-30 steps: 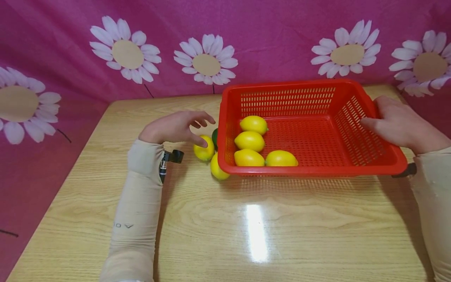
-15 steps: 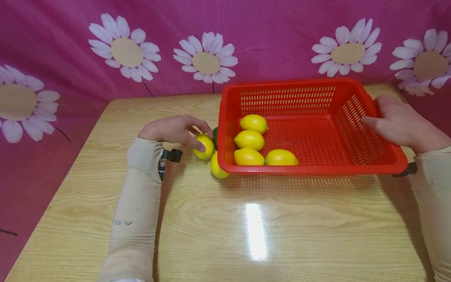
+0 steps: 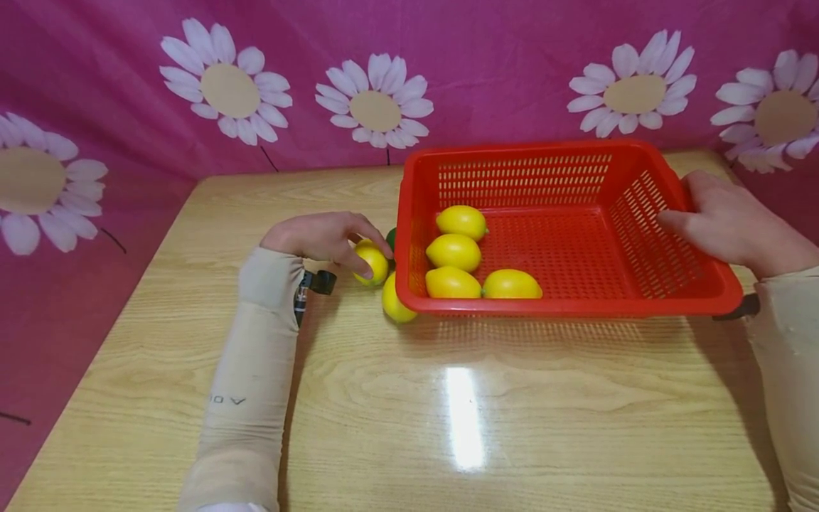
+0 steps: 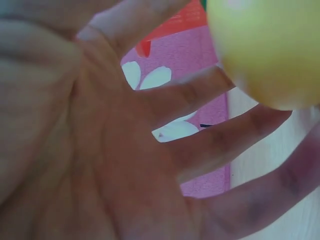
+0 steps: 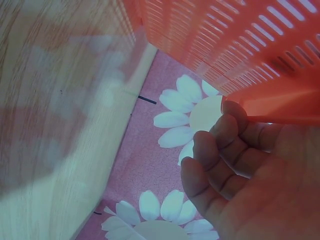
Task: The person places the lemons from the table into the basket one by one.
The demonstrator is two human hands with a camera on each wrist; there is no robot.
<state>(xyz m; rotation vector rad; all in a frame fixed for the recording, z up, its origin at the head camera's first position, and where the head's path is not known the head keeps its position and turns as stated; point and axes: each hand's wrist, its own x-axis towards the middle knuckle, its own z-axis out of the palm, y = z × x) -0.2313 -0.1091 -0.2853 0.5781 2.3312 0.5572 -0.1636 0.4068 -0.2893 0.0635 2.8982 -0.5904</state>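
My left hand (image 3: 323,238) holds a yellow lemon (image 3: 372,264) on the table, thumb on its near side and fingers around the far side. In the left wrist view the fingers curve about the lemon (image 4: 270,50). My right hand (image 3: 729,220) grips the right rim of a red plastic basket (image 3: 569,307), thumb inside and fingers beneath the rim outside. Several lemons (image 3: 453,252) lie at the basket's left end. Another lemon (image 3: 397,302) sits outside, partly hidden by the basket's left corner. A dark green fruit-like thing (image 3: 391,239) shows only a sliver between hand and basket.
The wooden table (image 3: 384,412) runs up to a pink cloth with white daisies (image 3: 499,71) at the back. The basket's slotted wall (image 5: 210,55) rises beside the right fingers. Black wrist cameras are strapped at both sleeves.
My left hand has come down and right onto the lemon, its fingers closing around it. The right hand and the basket have stayed in place.
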